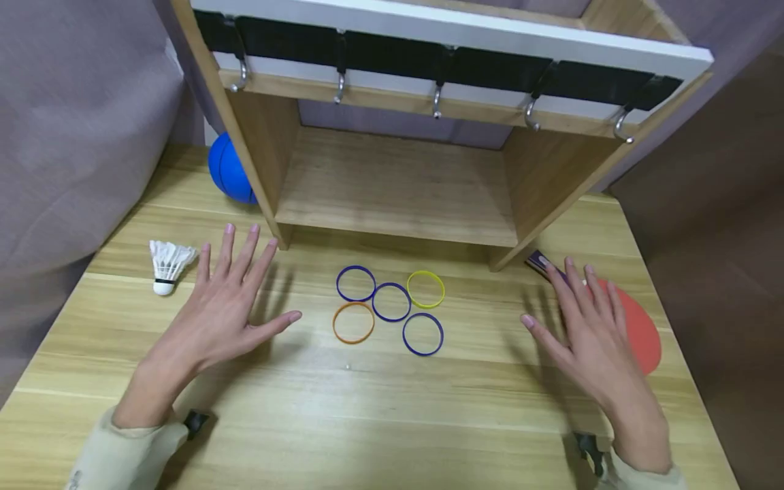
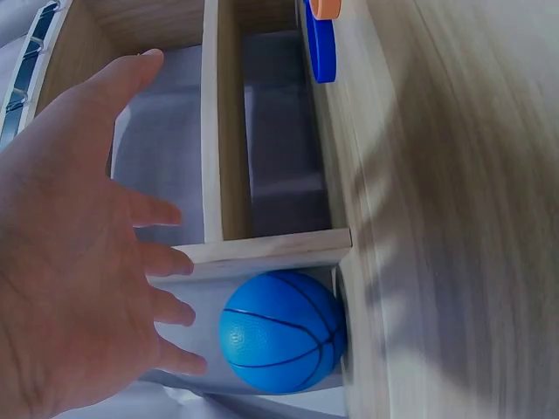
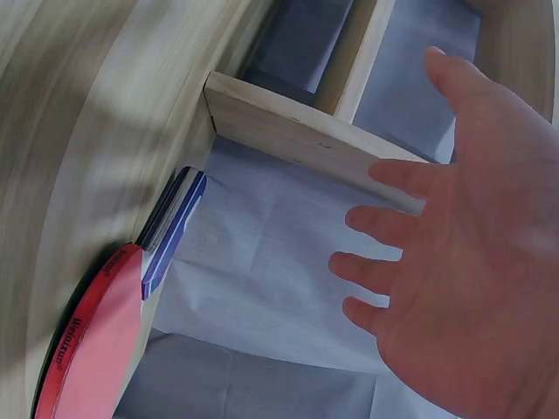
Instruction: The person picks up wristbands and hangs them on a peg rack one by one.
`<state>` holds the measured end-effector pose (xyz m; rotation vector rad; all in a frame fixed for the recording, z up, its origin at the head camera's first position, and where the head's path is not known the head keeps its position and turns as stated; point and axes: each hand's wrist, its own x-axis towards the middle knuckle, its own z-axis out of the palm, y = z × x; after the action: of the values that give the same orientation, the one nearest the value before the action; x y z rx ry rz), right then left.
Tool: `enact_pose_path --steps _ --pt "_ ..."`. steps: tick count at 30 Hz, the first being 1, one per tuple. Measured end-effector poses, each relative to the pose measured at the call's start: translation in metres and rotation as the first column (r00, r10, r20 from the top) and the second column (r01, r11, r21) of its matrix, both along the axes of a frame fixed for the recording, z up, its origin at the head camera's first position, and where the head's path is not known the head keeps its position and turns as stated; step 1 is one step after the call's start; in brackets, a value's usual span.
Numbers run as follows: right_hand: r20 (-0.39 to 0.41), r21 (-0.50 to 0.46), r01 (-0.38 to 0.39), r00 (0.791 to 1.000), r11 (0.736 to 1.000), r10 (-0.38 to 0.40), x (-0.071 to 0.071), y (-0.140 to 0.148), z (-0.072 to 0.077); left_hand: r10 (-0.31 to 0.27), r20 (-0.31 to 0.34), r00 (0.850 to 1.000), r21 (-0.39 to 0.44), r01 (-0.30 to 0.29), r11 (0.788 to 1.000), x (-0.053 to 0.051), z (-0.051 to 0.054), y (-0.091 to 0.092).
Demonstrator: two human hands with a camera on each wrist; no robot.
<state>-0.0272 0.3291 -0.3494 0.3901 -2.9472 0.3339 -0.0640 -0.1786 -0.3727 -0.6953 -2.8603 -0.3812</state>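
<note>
Fingers spread, my left hand (image 1: 223, 309) hovers over the table's left side and holds nothing. A white shuttlecock (image 1: 168, 265) lies just left of it, and a blue ball (image 1: 229, 170) with black lines rests farther back beside the shelf. My right hand (image 1: 591, 333), also spread and holding nothing, is above a red table tennis paddle (image 1: 640, 330) and partly hides it. Between the hands lie several thin rings: a yellow ring (image 1: 425, 289), an orange ring (image 1: 353, 322), and dark blue ones, among them a middle blue ring (image 1: 392, 302).
A wooden shelf (image 1: 398, 184) stands at the back of the table (image 1: 343, 422). Along its white front rail (image 1: 465, 27) runs a black strip with several metal hooks (image 1: 437, 102). Grey cloth (image 1: 73, 122) hangs at the left.
</note>
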Motion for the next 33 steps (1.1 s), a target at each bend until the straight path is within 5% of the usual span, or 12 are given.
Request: enact_pose_path --steps 8,10,12,13,15,18,20,23,25,27,33 --pt "-0.007 -0.018 -0.023 1.000 1.000 0.023 -0.001 -0.001 0.002 0.035 -0.016 0.999 0.011 -0.035 0.999 -0.006 0.003 -0.001" --pt "-0.017 -0.045 -0.044 0.999 0.998 0.044 -0.003 -0.004 0.004 0.066 -0.060 0.996 0.090 -0.060 0.994 -0.014 0.005 -0.001" --pt "-0.022 -0.068 -0.072 0.997 0.995 0.070 -0.008 -0.010 0.008 0.120 -0.106 0.987 0.237 -0.092 0.967 -0.025 0.009 0.001" --pt "-0.023 -0.074 -0.086 0.996 0.994 0.084 -0.011 -0.013 0.011 0.146 -0.121 0.982 0.334 -0.099 0.937 -0.031 0.011 0.003" --pt "-0.010 -0.062 -0.105 0.994 0.993 0.104 -0.019 -0.021 0.017 0.205 -0.132 0.970 0.540 -0.103 0.835 -0.045 0.016 0.008" --pt "0.072 -0.042 -0.125 0.989 0.991 0.127 -0.032 -0.035 0.024 0.280 -0.083 0.957 0.780 -0.112 0.616 -0.063 0.029 0.017" --pt "0.141 -0.035 -0.141 0.979 0.989 0.145 -0.040 -0.046 0.026 0.308 -0.039 0.951 0.869 -0.120 0.481 -0.070 0.041 0.023" --pt "0.223 -0.055 -0.179 0.957 0.982 0.187 -0.053 -0.061 0.023 0.313 0.006 0.950 0.932 -0.118 0.343 -0.073 0.060 0.028" --pt "0.245 -0.066 -0.203 0.946 0.977 0.213 -0.060 -0.070 0.018 0.304 0.022 0.952 0.951 -0.114 0.287 -0.071 0.070 0.032" --pt "0.257 -0.083 -0.221 0.938 0.972 0.235 -0.066 -0.077 0.013 0.295 0.035 0.955 0.959 -0.115 0.260 -0.069 0.077 0.034" --pt "0.290 -0.154 -0.223 0.921 0.963 0.260 -0.083 -0.088 -0.006 0.299 0.027 0.954 0.956 -0.112 0.272 -0.067 0.081 0.038"
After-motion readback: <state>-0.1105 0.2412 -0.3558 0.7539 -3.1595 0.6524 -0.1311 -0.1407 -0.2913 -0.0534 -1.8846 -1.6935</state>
